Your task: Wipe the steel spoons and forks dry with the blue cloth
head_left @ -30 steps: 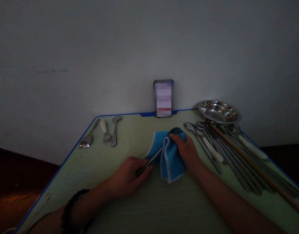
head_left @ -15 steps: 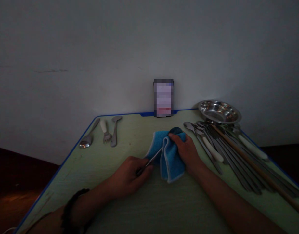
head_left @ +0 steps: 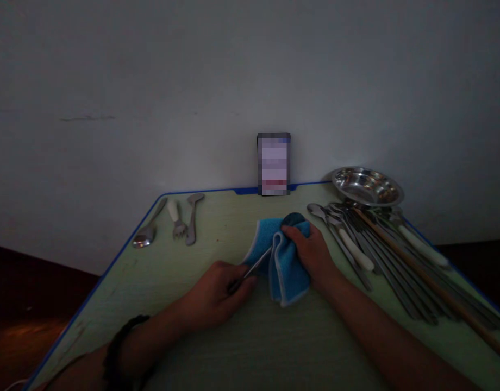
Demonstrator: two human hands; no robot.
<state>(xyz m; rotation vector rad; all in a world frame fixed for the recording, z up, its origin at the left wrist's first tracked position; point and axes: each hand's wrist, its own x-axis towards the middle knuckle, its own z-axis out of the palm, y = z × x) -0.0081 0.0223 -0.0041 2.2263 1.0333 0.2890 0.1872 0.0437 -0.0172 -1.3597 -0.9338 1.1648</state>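
My left hand (head_left: pixel 223 290) is closed round the handle end of a metal spoon (head_left: pixel 258 263), which slants up and to the right. Around the upper part of the spoon, my right hand (head_left: pixel 311 250) pinches a folded blue cloth (head_left: pixel 291 271) with a pale edge. The spoon's dark rounded bowl shows just above my right thumb, and the middle of its handle is hidden by the cloth. Both hands are above the middle of the pale green table (head_left: pixel 185 347).
On the left lie a spoon (head_left: pixel 144 237), a small white-handled fork (head_left: pixel 175 220) and another metal utensil (head_left: pixel 193 220). A phone (head_left: pixel 273 164) leans on the wall. Right of my hands, several utensils (head_left: pixel 380 260) and a wooden stick (head_left: pixel 425 279) lie before a steel bowl (head_left: pixel 366 187).
The cloth and my right hand have shifted only very slightly on the spoon. My left hand keeps its grip, and everything on the table lies as before.
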